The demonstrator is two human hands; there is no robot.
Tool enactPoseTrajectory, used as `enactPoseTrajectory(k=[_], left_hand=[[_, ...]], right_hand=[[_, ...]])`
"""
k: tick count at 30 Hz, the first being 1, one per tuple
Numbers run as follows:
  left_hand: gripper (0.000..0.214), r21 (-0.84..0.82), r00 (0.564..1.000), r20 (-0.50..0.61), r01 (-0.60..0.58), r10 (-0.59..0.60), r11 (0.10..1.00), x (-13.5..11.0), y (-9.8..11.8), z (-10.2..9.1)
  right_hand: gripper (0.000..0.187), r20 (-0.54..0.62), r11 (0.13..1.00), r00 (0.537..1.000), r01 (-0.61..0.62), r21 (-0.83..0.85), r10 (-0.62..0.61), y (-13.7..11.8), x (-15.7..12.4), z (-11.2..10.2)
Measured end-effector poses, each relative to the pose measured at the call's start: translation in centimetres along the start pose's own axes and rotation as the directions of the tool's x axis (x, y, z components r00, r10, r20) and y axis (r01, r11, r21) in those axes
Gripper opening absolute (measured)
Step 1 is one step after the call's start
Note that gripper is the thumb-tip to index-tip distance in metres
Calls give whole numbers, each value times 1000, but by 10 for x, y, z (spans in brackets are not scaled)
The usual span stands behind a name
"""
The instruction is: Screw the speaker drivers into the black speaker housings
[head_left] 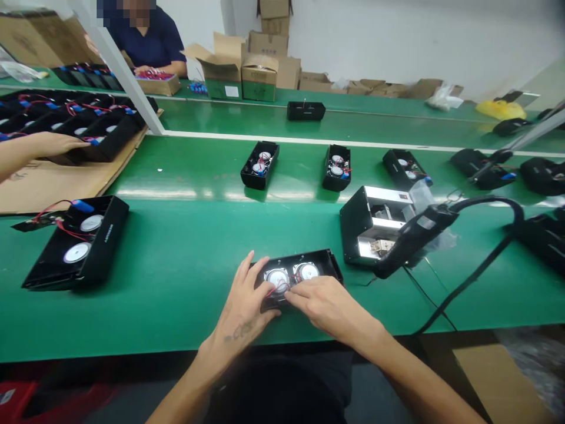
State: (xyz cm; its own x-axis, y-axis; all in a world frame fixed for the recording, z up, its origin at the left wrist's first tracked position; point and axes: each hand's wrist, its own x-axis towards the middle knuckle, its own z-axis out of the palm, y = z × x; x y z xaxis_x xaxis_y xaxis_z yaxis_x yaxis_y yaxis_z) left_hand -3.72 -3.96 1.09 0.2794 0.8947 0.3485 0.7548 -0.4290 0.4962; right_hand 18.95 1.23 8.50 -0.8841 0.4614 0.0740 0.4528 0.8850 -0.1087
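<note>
A black speaker box (324, 263) lies open side up on the green bench in front of me, with two round white-backed speakers (278, 281) and thin red wires (281, 286) inside. My left hand (247, 294) grips the box's left end, its thumb reaching in beside the left speaker. My right hand (324, 303) bends over the near edge, thumb and forefinger pinched at the wires between the two speakers. Its palm and fingers hide the box's near right part. Another open speaker box (110, 235), with a blue connector and a small circuit board hanging out, lies to the left.
Right of my box stand a metal-framed device (353, 227) and a black handheld tool (412, 241) on a thick cable. Several speaker boxes (260, 165) line the belt beyond. A co-worker's hand (59, 144) touches boxes on cardboard at left; another person (154, 41) sits across.
</note>
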Motion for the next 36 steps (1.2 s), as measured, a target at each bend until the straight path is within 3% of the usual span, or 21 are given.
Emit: enactPoseTrajectory(k=[5, 9, 13, 17, 20, 26, 31, 36], left_hand=[[29, -6, 1000, -11, 12, -12, 1000, 2, 2, 4], [25, -14, 1000, -23, 20, -20, 1000, 3, 4, 5], [22, 61, 999, -31, 16, -14, 998, 2, 11, 6], [24, 137, 1000, 8, -5, 4, 991, 1, 16, 5], [19, 137, 1000, 28, -7, 3, 991, 0, 18, 4], [8, 102, 1000, -13, -26, 27, 994, 2, 12, 5], [10, 93, 998, -23, -50, 52, 994, 3, 12, 6], [9, -2, 997, 70, 42, -42, 999, 20, 8, -5]], right_hand=[[20, 37, 998, 999, 6, -68, -3, -4, 3, 4], [23, 40, 1000, 999, 5, -11, -4, 2, 0, 9], [26, 162, 999, 987, -23, 42, 16, 7, 2, 8], [17, 217, 994, 976, -48, 94, 27, 5, 3, 3], [16, 210, 988, 977, -69, 136, 39, 1, -3, 5], [34, 61, 987, 996, -75, 145, 67, -5, -17, 29], [29, 90, 985, 994, -68, 157, 54, -7, -15, 36], [35, 126, 984, 988, -107, 144, 89, -8, -3, 31]])
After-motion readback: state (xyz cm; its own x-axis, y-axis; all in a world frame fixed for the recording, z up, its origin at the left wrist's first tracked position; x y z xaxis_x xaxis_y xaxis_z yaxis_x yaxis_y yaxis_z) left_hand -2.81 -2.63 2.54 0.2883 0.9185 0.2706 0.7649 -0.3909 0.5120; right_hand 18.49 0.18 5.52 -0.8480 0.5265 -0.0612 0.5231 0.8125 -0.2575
